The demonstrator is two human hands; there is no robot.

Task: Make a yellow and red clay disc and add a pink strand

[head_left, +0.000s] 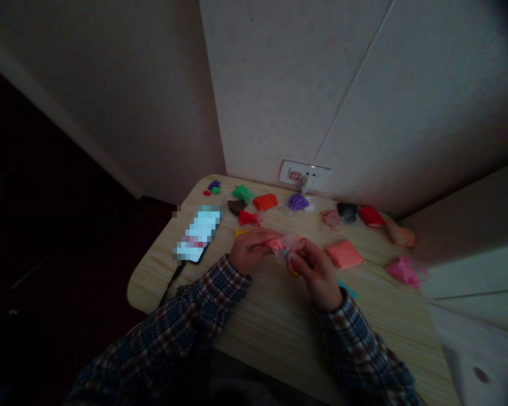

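Between my hands is a clear plastic bag of coral modelling clay, held just above the table. My left hand is closed around its clay-filled end. The fingers of my right hand pinch the loose, crumpled plastic end. A small blue piece shows at the bag's neck, too small to make out. Partly hidden under my right fingers is something yellow. Right of that hand lies a flat coral packet, with a thin turquoise strip close to the right wrist.
Along the table's back lie green, brown, orange, red, purple and black packets. A pink bag rests by the right edge. A lit phone with a cable lies left, near small clay bits.
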